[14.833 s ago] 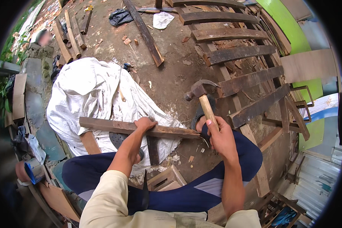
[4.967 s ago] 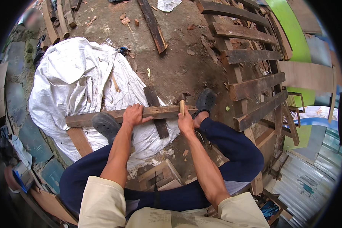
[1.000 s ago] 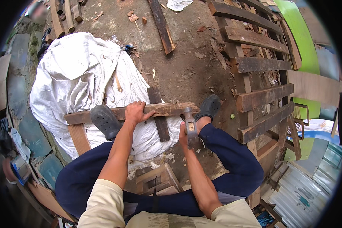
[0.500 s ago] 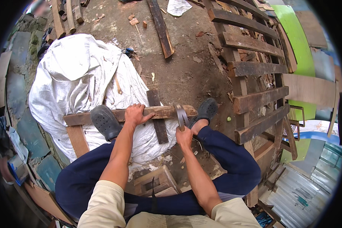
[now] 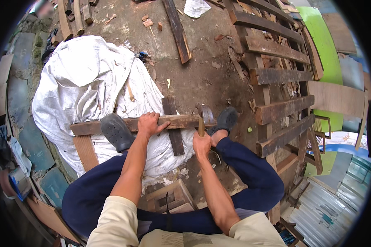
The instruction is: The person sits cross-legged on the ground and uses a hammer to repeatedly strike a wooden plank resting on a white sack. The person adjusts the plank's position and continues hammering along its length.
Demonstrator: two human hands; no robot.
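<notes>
A long wooden beam lies crosswise in front of me, with a shorter dark board crossing beneath it. My left hand grips the beam near its middle, fingers over the far edge and thumb stretched to the right. In my right hand is a hammer, held by its wooden handle. Its curved metal head is over the beam's right end; whether it touches is unclear. My left shoe rests on the beam's left part. Close to its right end is my right shoe.
A white sheet is spread under the beam's left part, where a brown board angles toward me. A slatted wooden frame lies along the right. Between my legs sits a small wooden block frame. A dark plank lies farther off.
The hammer has tilted: its head has swung up and away from me, showing more of the handle. My left hand keeps its place on the beam; the whole view has shifted slightly.
</notes>
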